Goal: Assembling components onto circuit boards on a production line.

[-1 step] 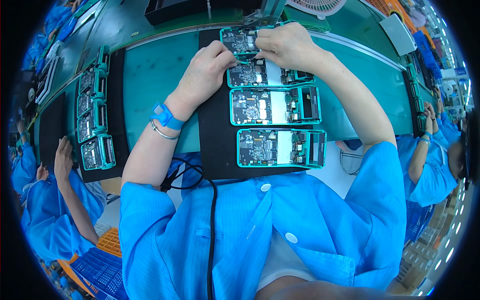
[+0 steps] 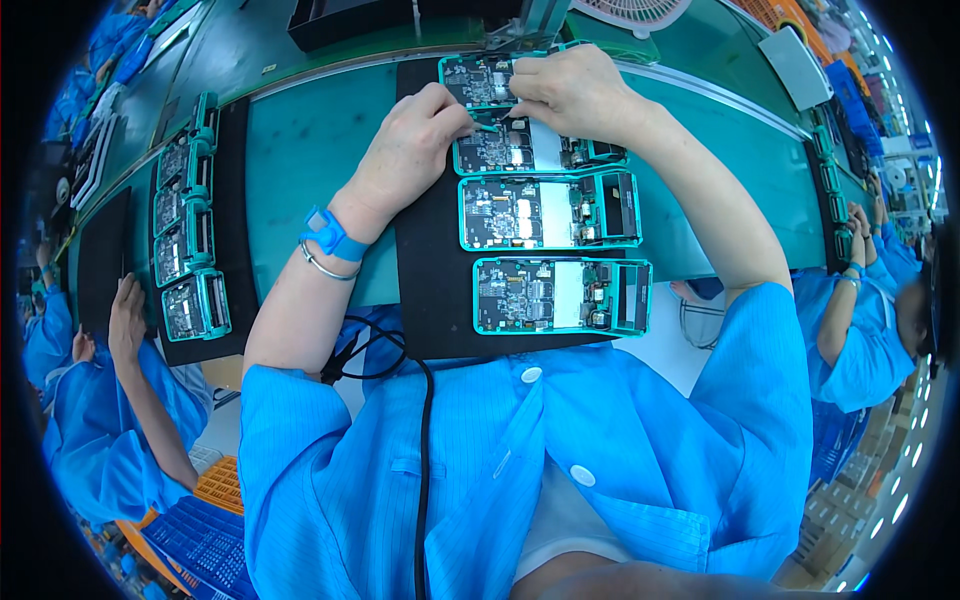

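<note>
In a column on a black mat [image 2: 430,290] lie several teal-edged device housings with dark circuit boards inside. Both hands are over the second housing from the far end [image 2: 490,152]. My left hand [image 2: 420,130] is closed in a pinch at its left far corner, beside a small teal piece; whether the fingers hold it is unclear. My right hand [image 2: 570,92] is pinched above the same housing's far edge, its fingertips hiding anything small in them. It partly covers the farthest housing [image 2: 480,80]. Nearer me lie the third housing [image 2: 502,215] and the nearest housing [image 2: 515,297].
A second row of housings [image 2: 185,250] lies on a mat at the left, where a co-worker's hand [image 2: 127,320] shows. Another co-worker [image 2: 850,330] is at the right. A black cable [image 2: 428,450] hangs down my front. A white fan [image 2: 635,10] stands at the far side.
</note>
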The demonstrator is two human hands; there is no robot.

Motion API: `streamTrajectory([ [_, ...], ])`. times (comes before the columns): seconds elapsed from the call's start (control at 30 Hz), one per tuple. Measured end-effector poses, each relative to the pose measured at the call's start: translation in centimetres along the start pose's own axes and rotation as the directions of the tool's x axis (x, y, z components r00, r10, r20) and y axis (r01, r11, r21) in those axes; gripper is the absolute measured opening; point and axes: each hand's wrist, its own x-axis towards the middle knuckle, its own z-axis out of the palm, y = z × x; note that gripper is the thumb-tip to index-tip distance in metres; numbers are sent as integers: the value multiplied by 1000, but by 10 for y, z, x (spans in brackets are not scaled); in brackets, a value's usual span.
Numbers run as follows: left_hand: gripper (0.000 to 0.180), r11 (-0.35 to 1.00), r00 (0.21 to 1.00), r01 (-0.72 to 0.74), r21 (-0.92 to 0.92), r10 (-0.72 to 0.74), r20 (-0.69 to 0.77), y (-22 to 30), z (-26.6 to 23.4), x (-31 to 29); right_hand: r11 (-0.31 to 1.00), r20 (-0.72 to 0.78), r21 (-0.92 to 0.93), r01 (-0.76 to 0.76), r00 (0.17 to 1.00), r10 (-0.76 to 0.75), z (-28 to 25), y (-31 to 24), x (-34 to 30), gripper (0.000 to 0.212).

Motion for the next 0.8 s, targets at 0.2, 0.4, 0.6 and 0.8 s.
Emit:
streamTrajectory([
  [0.2, 12, 984, 993, -112, 136, 115, -16, 3, 5, 0, 1000, -15, -1, -5, 1000, 5, 3, 1, -1, 20],
  [0.4, 12, 969, 990, -108, 224, 125, -60, 1, 12, -2, 1000, -10, 14, -23, 1000, 23, 1, -1, -2, 20],
  [0.6, 12, 990, 994, -49, 129, 61, -90, -1, 11, -2, 999, 4, 29, -42, 999, 41, -2, -1, -3, 20],
  [0.8, 11, 998, 990, 52, 25, -48, -135, -3, 11, -2, 999, 4, 19, -38, 999, 38, -4, -8, -9, 21],
])
